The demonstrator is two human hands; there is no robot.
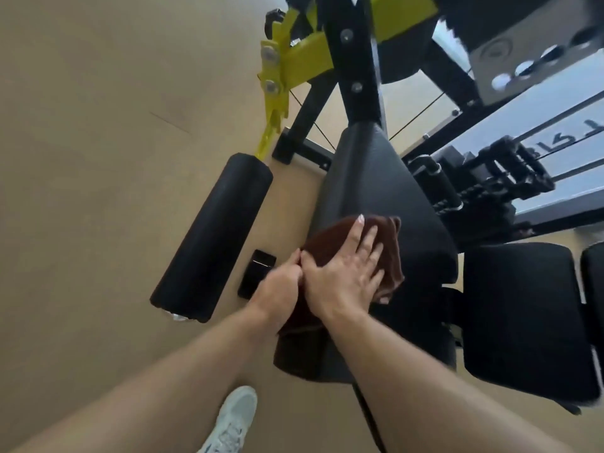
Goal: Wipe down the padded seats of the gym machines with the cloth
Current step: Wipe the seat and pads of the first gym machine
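Dark brown cloth [389,253] on black padded seat [369,178]; black foam roller [212,237], yellow-green machine bracket [294,67], tan floor [98,125], white shoe [233,420].

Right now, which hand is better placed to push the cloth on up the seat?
Right. The right hand lies flat on the cloth atop the seat; the left hand only pinches the cloth's edge.

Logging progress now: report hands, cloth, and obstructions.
Right hand flat, pressing brown cloth onto black padded seat. Left hand gripping cloth's edge. Nothing on the seat ahead.
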